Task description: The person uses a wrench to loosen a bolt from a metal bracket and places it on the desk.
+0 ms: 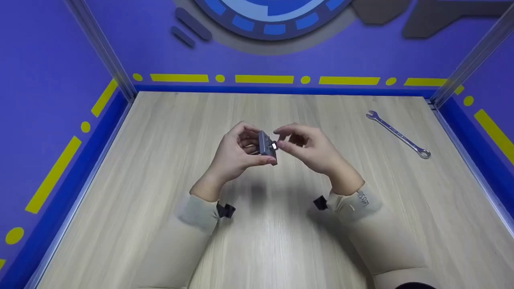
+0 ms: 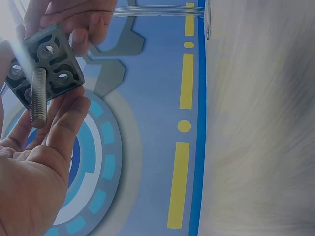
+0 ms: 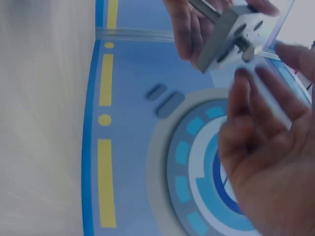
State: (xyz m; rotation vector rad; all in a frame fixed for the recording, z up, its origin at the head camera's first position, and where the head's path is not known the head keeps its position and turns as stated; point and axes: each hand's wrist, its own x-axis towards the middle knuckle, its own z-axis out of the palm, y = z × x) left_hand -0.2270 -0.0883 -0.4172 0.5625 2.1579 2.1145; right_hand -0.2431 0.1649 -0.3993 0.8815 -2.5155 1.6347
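My left hand (image 1: 235,154) grips a grey square mounting plate (image 1: 264,144) by its edges, well above the table. In the left wrist view the plate (image 2: 51,61) shows several holes and ribs, and a long threaded bolt (image 2: 39,101) sticks out of that face. On the opposite face, the short end of the bolt (image 3: 247,51) projects toward my right hand (image 1: 307,146). The fingers of that hand are spread and loosely bent around the short end, with the thumb (image 3: 295,59) and forefinger apart in the right wrist view.
A combination wrench (image 1: 397,134) lies slantwise on the wooden table (image 1: 160,132) at the right. Blue panels (image 1: 257,64) with yellow marks stand behind the table and along both sides. Black wrist mounts (image 1: 227,210) sit at both sleeves.
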